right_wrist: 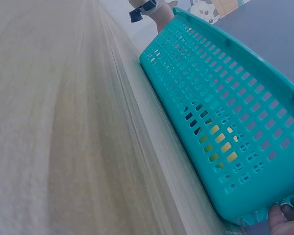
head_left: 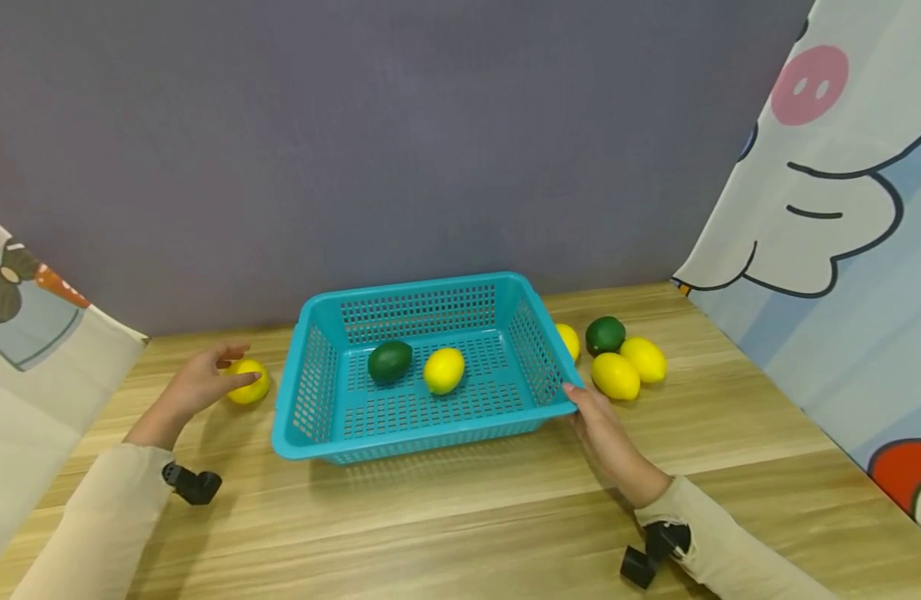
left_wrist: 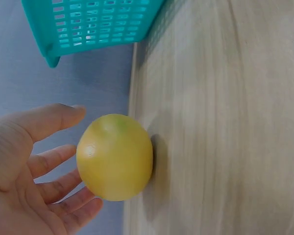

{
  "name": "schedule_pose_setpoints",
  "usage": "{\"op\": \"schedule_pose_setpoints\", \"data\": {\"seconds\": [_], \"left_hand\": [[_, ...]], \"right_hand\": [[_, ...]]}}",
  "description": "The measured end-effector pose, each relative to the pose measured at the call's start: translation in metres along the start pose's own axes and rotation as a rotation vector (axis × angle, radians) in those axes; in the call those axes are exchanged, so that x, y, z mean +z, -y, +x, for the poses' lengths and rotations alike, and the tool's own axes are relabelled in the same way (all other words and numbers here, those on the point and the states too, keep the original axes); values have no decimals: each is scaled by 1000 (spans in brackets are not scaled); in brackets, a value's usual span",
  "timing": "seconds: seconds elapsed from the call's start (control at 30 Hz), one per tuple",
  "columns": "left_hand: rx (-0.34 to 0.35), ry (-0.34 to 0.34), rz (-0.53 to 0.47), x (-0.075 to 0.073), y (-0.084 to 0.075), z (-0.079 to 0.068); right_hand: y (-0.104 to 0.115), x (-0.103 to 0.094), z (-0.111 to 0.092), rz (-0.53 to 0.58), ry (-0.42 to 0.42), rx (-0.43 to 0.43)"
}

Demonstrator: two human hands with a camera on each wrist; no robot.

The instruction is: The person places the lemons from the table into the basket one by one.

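My left hand [head_left: 205,379] reaches around a round yellow fruit [head_left: 248,382] on the table, left of a turquoise plastic basket [head_left: 422,435]. In the left wrist view, thumb and fingers are spread apart with the yellow fruit [left_wrist: 114,157] in front of them; the fingertips are right at its side. My right hand [head_left: 606,437] holds the basket by its front right corner, thumb over the rim. Inside the basket lie a dark green avocado-like fruit [head_left: 389,362] and a lemon [head_left: 444,371]. Through the holes in the basket wall [right_wrist: 220,98], both colours show in the right wrist view.
Right of the basket, two lemons [head_left: 616,377] and a dark green fruit [head_left: 606,336] lie together; another yellow fruit [head_left: 568,340] is partly hidden by the basket. A grey partition [head_left: 415,150] stands behind the wooden table [head_left: 430,533], with printed cloths [head_left: 843,208] at both sides.
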State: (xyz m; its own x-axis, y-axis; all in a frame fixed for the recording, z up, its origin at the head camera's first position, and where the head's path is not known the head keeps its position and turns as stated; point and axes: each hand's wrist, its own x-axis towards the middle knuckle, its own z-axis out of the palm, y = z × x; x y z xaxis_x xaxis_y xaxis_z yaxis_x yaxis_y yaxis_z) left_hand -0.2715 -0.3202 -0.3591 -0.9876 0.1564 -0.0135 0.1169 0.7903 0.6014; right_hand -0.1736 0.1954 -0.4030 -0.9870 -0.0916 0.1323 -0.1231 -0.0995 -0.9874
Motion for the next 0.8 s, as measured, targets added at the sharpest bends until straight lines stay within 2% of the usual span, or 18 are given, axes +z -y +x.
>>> {"op": "schedule_pose_setpoints", "data": {"seconds": [0.17,0.6,0.8], "left_hand": [[-1,2,-6,3,3,0],[-18,62,34,4,10,1],[-16,77,18,6,11,2]], "right_hand": [[0,1,1,-4,-3,15],[0,-1,0,-3,-4,16],[1,1,1,0,-6,18]]}}
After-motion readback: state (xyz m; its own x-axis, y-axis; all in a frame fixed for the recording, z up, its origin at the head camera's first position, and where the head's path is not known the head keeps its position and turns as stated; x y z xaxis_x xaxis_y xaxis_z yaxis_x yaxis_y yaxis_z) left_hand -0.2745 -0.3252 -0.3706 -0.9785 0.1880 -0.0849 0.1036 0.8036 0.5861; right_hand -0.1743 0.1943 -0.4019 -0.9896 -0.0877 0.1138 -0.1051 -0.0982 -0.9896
